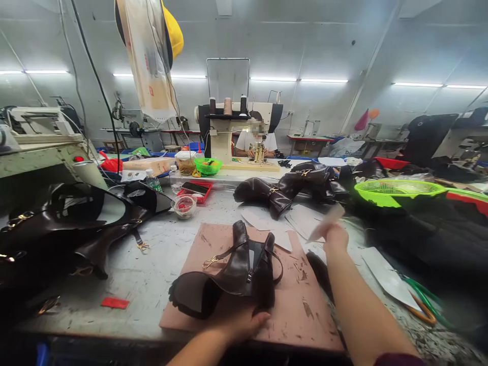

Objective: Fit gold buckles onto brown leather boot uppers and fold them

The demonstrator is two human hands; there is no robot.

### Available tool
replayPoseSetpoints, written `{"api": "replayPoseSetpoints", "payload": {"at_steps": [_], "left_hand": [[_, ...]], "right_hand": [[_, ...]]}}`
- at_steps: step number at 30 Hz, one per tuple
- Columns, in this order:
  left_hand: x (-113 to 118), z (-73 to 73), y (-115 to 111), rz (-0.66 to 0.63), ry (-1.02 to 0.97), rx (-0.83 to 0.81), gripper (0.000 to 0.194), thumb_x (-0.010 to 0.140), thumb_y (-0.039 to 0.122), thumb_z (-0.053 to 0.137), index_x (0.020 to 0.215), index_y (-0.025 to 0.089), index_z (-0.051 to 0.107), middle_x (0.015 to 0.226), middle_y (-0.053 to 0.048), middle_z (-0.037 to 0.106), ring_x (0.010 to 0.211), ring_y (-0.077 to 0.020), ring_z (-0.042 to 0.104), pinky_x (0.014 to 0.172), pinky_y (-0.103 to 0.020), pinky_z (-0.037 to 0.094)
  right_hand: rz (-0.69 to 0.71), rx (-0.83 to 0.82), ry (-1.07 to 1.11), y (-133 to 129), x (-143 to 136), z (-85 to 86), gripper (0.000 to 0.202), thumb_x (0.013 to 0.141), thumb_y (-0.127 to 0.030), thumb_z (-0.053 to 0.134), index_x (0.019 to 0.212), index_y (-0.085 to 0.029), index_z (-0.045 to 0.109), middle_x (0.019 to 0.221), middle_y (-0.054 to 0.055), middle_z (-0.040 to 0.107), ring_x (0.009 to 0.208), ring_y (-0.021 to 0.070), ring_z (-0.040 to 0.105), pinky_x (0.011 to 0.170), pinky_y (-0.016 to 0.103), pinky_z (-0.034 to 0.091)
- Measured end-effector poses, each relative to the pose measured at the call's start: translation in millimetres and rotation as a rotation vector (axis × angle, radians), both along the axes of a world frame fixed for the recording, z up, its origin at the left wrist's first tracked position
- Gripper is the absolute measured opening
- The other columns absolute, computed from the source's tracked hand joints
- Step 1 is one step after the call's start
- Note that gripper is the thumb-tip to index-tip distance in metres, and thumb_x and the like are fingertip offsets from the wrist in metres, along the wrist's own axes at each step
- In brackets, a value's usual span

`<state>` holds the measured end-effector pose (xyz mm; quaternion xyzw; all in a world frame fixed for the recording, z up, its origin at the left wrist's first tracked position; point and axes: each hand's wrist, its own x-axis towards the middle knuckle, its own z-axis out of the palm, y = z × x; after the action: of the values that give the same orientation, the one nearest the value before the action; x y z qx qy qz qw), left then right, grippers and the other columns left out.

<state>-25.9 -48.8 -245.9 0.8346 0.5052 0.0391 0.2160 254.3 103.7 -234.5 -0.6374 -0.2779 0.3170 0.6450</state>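
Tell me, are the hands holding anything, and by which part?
The right hand holds a blurred pale piece by its near edge. The left hand is at the boot; whether it grips cannot be told.

Cool white strip lights (324, 81) glowing from ten to two o'clock, soft sheen on the boot (233, 270) at six, motion blur on the right grip (337, 238) towards four, dim smeared margin at eight, wide-angle stretching.

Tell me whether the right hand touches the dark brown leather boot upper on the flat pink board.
Apart. The head view shows bare pink board between the right hand and the boot upper.
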Motion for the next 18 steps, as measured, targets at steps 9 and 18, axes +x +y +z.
{"api": "replayPoseSetpoints", "payload": {"at_steps": [9, 18], "left_hand": [[21.1, -10.3, -3.3, 0.057, -0.053, 0.206, 0.047, 0.079, 0.045, 0.051, 0.121, 0.024, 0.051, 0.131, -0.008, 0.048, 0.121, -0.0309, 0.039, 0.100, -0.044, 0.031], [17.6, -12.2, -17.4, -0.010, 0.025, 0.421, 0.037, 0.083, 0.036, 0.048, 0.113, 0.015, 0.055, 0.111, -0.012, 0.058, 0.103, -0.0281, 0.051, 0.089, -0.040, 0.040]], "right_hand": [[0.568, 0.184, 0.529, -138.7, -56.6, 6.9, 0.061, 0.071, -0.066, 0.041, 0.109, -0.020, 0.054, 0.066, -0.001, 0.055, 0.053, 0.0141, 0.052, 0.057, 0.033, 0.050], [0.455, 0.017, -0.874, -162.4, -44.5, -42.4, 0.045, 0.071, -0.020, 0.043, 0.113, -0.018, 0.059, 0.089, 0.009, 0.063, 0.089, 0.0247, 0.057, 0.077, 0.034, 0.047]]}}
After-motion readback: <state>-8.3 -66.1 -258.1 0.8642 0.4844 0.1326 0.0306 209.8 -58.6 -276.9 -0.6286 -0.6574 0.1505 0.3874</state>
